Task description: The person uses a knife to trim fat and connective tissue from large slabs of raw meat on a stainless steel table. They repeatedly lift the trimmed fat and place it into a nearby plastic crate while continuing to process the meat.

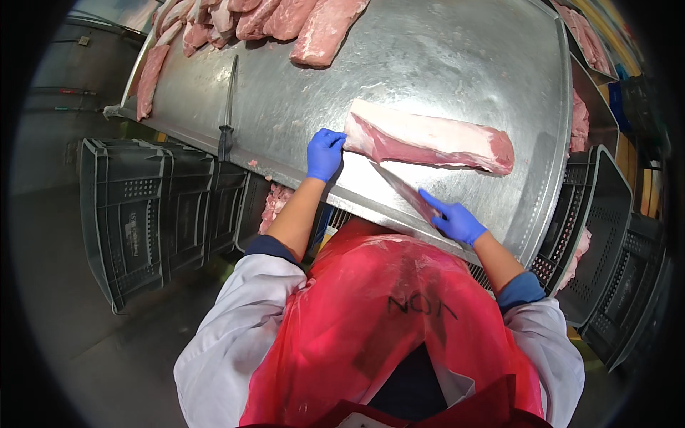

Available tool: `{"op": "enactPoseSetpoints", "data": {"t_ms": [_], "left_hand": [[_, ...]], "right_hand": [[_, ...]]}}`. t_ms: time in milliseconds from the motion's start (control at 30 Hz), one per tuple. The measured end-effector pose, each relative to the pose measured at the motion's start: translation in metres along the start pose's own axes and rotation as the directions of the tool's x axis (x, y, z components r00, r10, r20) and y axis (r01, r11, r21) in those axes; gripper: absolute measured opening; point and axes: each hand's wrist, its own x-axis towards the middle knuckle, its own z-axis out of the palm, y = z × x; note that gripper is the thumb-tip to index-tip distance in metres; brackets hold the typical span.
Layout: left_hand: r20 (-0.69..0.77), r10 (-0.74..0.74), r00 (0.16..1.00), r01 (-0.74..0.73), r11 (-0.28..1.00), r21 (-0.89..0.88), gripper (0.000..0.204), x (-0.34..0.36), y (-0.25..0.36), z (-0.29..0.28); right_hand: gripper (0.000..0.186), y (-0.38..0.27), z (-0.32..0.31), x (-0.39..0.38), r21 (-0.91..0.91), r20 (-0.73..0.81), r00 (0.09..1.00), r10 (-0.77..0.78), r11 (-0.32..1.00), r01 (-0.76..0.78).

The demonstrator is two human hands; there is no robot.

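A long pork loin (435, 139) with a pale fat layer lies crosswise on the steel table (300, 107). My left hand (326, 153), in a blue glove, touches its left end with the fingers closed on that edge. In my right hand (458, 221), also gloved in blue, is a knife (404, 187). Its blade points up and left, and the tip is at the near edge of the loin, close to the left end. My right index finger stretches along the knife; the handle is mostly hidden in the palm.
Several more loins (285, 20) are piled along the table's far left. A sharpening steel (228, 107) with a black handle lies by the left edge. Black crates (160, 207) stand at the left, and another crate (606, 207) holding meat stands at the right.
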Motion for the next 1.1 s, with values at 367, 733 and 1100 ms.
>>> {"op": "enactPoseSetpoints", "data": {"t_ms": [367, 733, 1100], "left_hand": [[0.092, -0.309, 0.947, 0.271, 0.918, 0.290, 0.034, 0.019, 0.077, 0.034], [0.109, -0.460, 0.881, 0.473, 0.863, -0.179, 0.021, 0.008, 0.056, 0.021], [0.146, -0.448, 0.882, 0.471, 0.850, -0.234, 0.012, 0.005, -0.026, -0.025]], "right_hand": [[0.080, -0.009, -0.015, 0.058, 0.263, -0.572, 0.820, -0.021, 0.942, 0.208], [0.078, -0.078, 0.052, 0.123, -0.030, -0.348, 0.937, 0.011, 0.999, -0.023], [0.080, -0.055, 0.031, 0.009, -0.154, -0.126, 0.989, -0.078, 0.986, 0.058]]}}
